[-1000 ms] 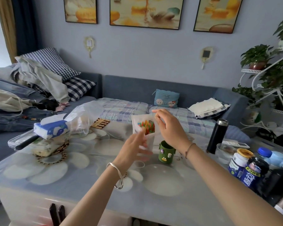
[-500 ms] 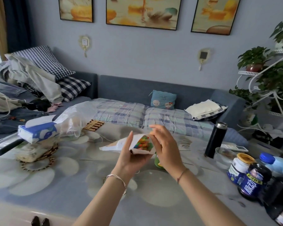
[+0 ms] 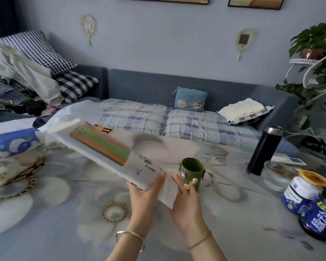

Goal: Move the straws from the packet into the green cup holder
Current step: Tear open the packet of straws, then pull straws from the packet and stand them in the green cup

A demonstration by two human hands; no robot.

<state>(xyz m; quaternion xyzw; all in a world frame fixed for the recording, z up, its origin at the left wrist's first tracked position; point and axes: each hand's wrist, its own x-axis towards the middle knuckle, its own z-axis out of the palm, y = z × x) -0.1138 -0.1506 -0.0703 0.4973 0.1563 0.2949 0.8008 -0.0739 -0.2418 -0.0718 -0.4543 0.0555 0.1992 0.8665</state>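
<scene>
Swung down since half a second ago: the packet (image 3: 139, 166), then held up with its mouth turned towards us, now runs lengthwise from our hands away to the left, low over the table (image 3: 64, 213); our view has dropped with it.

Item, straws (image 3: 102, 146): a flat bundle in green and orange, seen along their length through the wrapper; all lie in the far half of the packet, well away from the mouth end.

Item, left hand (image 3: 145, 193): fingers curled under the near end of the packet, thumb on top, carrying it.

Item, right hand (image 3: 186, 202): raised just beside the left, fingers fairly straight in front of the holder; the packet's loose white flap meets its thumb (whether it is pinched there or only touched, we cannot tell).

Item, green cup holder (image 3: 193, 170): upright on the table, just behind the right fingertips and beside the packet's mouth; no straw shows above its rim.

Also present: black flask (image 3: 264, 149) to the right; tissue pack (image 3: 13, 142) at far left.

Assessment: we judge the transfer not yet begun; mouth and holder now stand close, so the straws could be drawn or tipped out next; a loose bundle may scatter if it slides out all at once.
</scene>
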